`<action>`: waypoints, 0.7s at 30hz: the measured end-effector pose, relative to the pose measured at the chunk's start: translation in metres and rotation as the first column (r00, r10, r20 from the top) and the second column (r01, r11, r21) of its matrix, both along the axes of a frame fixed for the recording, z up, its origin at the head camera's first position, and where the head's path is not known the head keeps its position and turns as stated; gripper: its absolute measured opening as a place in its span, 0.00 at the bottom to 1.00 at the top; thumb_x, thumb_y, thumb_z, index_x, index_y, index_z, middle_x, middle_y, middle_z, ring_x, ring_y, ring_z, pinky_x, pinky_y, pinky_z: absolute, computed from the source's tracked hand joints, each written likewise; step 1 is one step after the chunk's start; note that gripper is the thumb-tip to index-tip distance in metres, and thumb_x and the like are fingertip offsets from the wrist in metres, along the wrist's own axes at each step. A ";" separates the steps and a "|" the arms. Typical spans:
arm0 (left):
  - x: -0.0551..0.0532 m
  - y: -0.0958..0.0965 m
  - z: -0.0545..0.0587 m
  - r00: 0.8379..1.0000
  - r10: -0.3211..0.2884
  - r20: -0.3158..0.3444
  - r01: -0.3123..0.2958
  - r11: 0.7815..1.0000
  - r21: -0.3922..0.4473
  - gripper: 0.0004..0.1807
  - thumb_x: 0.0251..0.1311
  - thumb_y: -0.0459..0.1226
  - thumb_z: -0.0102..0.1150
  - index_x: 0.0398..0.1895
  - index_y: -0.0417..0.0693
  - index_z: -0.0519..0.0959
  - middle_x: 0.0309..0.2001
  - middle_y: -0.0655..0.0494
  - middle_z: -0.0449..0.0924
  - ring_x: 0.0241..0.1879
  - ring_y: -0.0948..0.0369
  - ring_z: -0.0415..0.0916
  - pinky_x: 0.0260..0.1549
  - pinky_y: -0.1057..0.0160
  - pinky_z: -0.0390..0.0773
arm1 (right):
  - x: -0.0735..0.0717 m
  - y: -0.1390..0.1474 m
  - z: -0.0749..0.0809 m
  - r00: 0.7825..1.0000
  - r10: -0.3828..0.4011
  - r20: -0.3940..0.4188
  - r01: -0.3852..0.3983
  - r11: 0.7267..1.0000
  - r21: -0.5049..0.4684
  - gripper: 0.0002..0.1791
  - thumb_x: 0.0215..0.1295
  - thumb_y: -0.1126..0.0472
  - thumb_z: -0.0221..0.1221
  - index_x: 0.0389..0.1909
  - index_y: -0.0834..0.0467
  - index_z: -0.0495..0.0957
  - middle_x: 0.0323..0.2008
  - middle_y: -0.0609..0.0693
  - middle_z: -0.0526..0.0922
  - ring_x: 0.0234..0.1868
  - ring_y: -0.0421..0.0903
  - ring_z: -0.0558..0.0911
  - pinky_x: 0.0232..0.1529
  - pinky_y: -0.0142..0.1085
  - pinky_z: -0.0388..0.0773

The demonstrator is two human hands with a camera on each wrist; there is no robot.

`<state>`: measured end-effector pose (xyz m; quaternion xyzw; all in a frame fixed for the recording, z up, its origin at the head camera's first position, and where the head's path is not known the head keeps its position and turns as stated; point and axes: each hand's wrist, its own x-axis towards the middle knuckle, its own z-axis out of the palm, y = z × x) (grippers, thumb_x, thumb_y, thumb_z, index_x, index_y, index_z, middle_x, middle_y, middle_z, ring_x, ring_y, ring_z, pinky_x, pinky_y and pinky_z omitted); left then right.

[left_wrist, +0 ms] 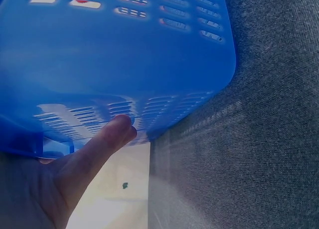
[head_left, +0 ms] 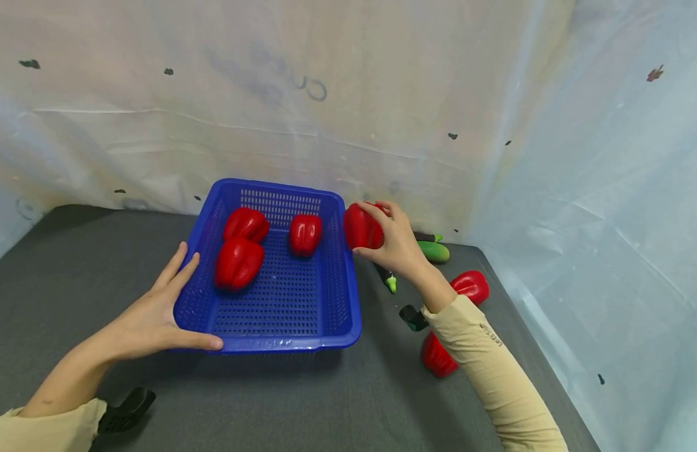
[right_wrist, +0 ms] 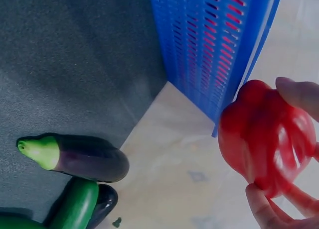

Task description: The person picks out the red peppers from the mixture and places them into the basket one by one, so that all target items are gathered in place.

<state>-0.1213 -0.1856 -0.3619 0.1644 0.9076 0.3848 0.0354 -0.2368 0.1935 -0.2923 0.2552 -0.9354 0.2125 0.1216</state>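
A blue perforated basket [head_left: 286, 342] holds 3 red bell peppers, two at its left [head_left: 239, 263] and one farther right [head_left: 305, 235]. My left hand [head_left: 150, 320] rests on its near left corner, fingers spread and fairly straight, thumb along the front rim. In the left wrist view, fingers [left_wrist: 107, 142] touch the basket's slotted outer wall [left_wrist: 119, 64]. At the basket's right rim my right hand [head_left: 398, 245] grips another red bell pepper [right_wrist: 264, 134] between thumb and fingertips. The right wrist view shows that pepper raised beside the basket's outer wall [right_wrist: 199, 45].
Right of the basket lie dark eggplants [right_wrist: 89, 157] and green cucumbers [right_wrist: 75, 204]. Two more red bell peppers, one farther back [head_left: 471, 285] and one nearer [head_left: 438, 356], are partly hidden by my right forearm. Plastic sheeting [head_left: 325, 94] hangs behind the grey table [head_left: 303, 408].
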 end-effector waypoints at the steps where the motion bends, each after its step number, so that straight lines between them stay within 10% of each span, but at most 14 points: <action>1: 0.000 0.000 0.000 1.000 0.000 0.000 0.000 1.000 0.000 0.73 0.37 0.49 0.77 0.76 0.48 0.31 0.75 0.49 0.15 0.68 0.25 0.38 0.48 0.22 0.57 | 0.000 -0.001 0.001 1.000 0.002 0.002 -0.002 1.000 0.003 0.43 0.51 0.54 0.71 0.69 0.50 0.64 0.67 0.60 0.60 0.66 0.59 0.62 0.60 0.57 0.67; 21: -0.001 0.000 0.000 1.000 -0.001 -0.013 0.001 1.000 -0.016 0.73 0.37 0.49 0.77 0.76 0.47 0.31 0.75 0.49 0.15 0.67 0.25 0.39 0.48 0.22 0.58 | 0.004 -0.032 0.017 0.996 0.023 0.085 -0.027 0.998 0.048 0.44 0.51 0.50 0.71 0.70 0.47 0.64 0.65 0.60 0.64 0.63 0.57 0.66 0.58 0.53 0.71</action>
